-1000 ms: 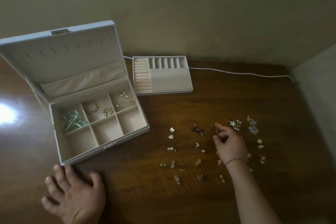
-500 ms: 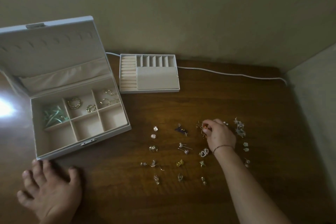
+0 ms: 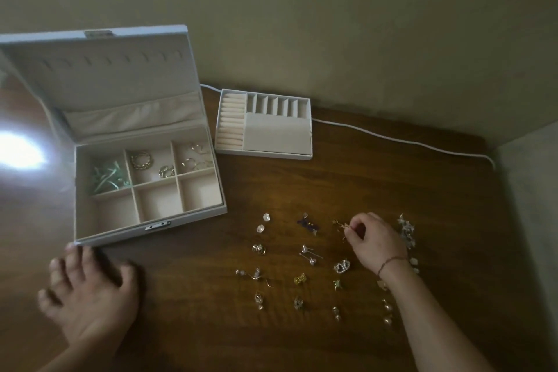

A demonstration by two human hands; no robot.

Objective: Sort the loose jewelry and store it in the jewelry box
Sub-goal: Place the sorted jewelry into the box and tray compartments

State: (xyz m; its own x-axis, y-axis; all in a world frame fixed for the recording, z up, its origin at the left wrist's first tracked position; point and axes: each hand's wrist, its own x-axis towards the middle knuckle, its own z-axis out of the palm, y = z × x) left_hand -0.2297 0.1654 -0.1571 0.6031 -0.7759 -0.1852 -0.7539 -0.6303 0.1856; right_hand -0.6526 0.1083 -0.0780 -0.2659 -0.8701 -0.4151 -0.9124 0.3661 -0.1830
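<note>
On a dark wooden table [image 3: 392,184], my left hand [image 3: 90,302] lies flat, fingers spread, just before the open jewelry box [image 3: 145,187], where three rear compartments hold pieces and three front ones sit bare. The ring tray [image 3: 264,127] stands apart. Rows of loose earrings [image 3: 305,275] remain; my right hand [image 3: 376,243] pinches a gold earring [image 3: 342,225].

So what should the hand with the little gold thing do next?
Probably lift it and carry it left to the jewelry box. The right hand already pinches the gold earring, and the box's front compartments look empty.
</note>
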